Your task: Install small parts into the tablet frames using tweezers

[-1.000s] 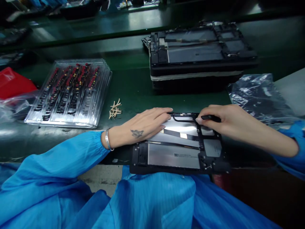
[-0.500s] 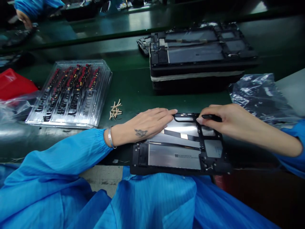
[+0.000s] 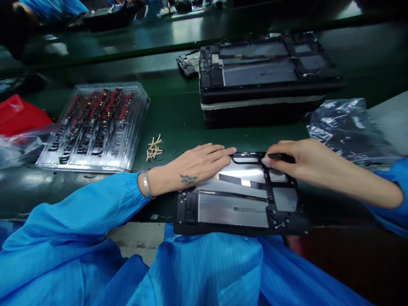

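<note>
An opened tablet housing [image 3: 234,208] with bare silver panels and a black frame lies at the bench's near edge, partly over my lap. My left hand [image 3: 200,166] rests flat across its upper left part, fingers stretched out and covering that corner. At the upper right of the housing, my right hand [image 3: 291,159] pinches a slim black tool [image 3: 280,157], whose working end is hidden by my fingers. The thumb and fingertips touch or hover just over the frame; I cannot tell which.
Behind the housing stands a stack of similar tablet housings [image 3: 261,91]. Clear plastic trays [image 3: 124,157] with small flex-cable parts sit at the left, beside tan strips [image 3: 154,148]. A plastic bag [image 3: 347,127] lies right, a red bag [image 3: 22,114] far left. A co-worker's blue sleeve [image 3: 60,8] shows at the back.
My hands and the housing stay almost in place. The co-worker's hand at the upper left has moved out of sight behind a dark shape. The view has shifted slightly.
</note>
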`<state>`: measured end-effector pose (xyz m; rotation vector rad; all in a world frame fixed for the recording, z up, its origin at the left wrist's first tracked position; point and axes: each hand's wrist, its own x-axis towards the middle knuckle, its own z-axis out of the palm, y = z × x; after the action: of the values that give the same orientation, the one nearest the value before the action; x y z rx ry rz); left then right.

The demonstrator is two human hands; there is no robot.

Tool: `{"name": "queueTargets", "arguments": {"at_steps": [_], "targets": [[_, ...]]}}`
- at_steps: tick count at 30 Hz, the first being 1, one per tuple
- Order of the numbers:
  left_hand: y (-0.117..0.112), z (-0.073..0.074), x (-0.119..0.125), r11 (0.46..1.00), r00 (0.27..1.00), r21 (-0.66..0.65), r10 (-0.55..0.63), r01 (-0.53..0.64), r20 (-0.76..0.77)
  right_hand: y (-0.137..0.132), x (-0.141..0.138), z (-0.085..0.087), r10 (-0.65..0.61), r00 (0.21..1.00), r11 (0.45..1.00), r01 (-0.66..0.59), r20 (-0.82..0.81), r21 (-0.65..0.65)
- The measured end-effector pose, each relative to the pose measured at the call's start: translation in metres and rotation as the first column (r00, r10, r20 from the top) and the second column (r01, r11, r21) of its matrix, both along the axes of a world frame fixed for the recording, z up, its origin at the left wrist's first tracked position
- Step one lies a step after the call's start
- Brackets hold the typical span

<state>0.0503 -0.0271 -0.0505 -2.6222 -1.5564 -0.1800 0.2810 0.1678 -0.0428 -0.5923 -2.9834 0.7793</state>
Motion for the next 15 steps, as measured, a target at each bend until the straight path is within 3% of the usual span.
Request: {"name": "queueTargets", "arguments": {"at_steps": [5,15], "targets": [[0.002,0.002,0.000,0.999,0.999,-0.051,0.000,-0.002,-0.040,-0.002,-0.002,0.002,-0.005,0.999,1.000,0.004,0.036,0.009],[0.003,0.002,-0.002,0.976,0.971,0.153,-0.120,0.153,-0.208,-0.007,-0.004,0.011,-0.095,0.994,0.995,0.097,0.055,-0.035]]}}
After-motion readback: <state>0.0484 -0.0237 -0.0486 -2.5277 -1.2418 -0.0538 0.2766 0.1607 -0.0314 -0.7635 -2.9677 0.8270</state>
